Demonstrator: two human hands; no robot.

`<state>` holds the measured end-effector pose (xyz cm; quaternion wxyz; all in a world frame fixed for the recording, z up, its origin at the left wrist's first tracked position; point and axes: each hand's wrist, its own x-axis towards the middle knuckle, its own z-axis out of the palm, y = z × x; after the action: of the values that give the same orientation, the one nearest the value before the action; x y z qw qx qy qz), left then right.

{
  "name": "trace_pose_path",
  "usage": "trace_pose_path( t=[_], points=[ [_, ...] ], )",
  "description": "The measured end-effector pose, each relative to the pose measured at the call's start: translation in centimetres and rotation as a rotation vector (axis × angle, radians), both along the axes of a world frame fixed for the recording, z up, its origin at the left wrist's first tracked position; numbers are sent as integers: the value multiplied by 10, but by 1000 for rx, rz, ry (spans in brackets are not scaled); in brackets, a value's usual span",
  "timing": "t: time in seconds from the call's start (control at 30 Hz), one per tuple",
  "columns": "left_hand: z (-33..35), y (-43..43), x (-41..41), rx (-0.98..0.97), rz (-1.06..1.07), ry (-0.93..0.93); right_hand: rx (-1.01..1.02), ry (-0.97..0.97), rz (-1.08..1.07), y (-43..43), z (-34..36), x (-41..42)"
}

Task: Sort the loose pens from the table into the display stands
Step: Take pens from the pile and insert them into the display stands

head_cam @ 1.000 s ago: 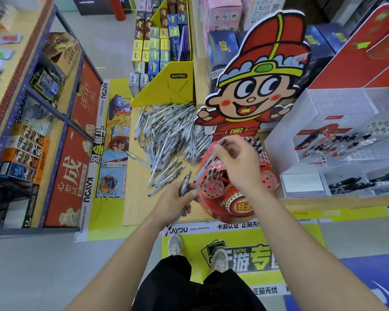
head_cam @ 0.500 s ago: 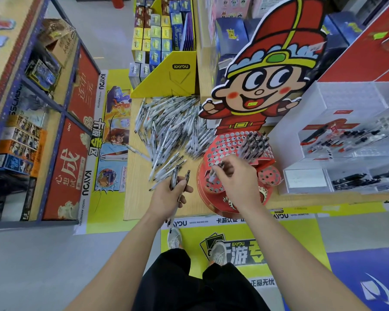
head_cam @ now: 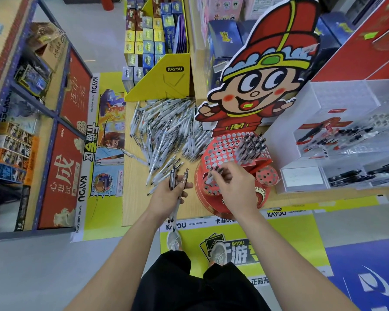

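Observation:
A big heap of loose white pens (head_cam: 166, 129) lies on the wooden table (head_cam: 135, 198). To its right stands a red round display stand (head_cam: 225, 149) full of holes, under a cartoon figure cut-out (head_cam: 263, 81). Several dark-capped pens (head_cam: 252, 147) stand in its far right holes. My left hand (head_cam: 166, 196) grips a small bunch of pens (head_cam: 177, 182) just left of the stand. My right hand (head_cam: 236, 187) hovers over the stand's near tier and pinches one pen (head_cam: 209, 178), tip down at the holes.
A yellow card display box (head_cam: 166, 79) stands behind the pen heap. Clear acrylic pen racks (head_cam: 346, 142) with black pens fill the right side. A blue and red shelf unit (head_cam: 43, 131) lines the aisle on the left. My feet stand by the table's front edge.
My right hand has come down from above the stand to its near tier, lowering the pen toward the holes. My left hand with its bunch has barely moved.

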<state>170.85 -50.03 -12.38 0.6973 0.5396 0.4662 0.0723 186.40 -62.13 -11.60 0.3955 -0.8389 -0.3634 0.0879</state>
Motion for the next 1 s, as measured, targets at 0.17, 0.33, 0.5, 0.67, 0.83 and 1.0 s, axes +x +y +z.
trace_pose_path(
  t=[0.17, 0.33, 0.5, 0.67, 0.83, 1.0],
  points=[
    [-5, 3, 2, 31, 23, 2, -43, -5, 10, 3, -4, -7],
    [-6, 3, 5, 29, 22, 18, -182, -55, 72, 14, -12, -17],
    [-4, 5, 4, 12, 27, 14, -172, -70, 13, 13, -19, -16],
    [-1, 5, 3, -8, 57, -7, -190, -156, 58, 13, -23, -19],
    [7, 4, 7, -15, 65, -22, -179, -153, -18, 15, -23, -21],
    [7, 5, 6, 71, 71, 1, -245, -215, 24, 16, -24, -23]
  ],
)
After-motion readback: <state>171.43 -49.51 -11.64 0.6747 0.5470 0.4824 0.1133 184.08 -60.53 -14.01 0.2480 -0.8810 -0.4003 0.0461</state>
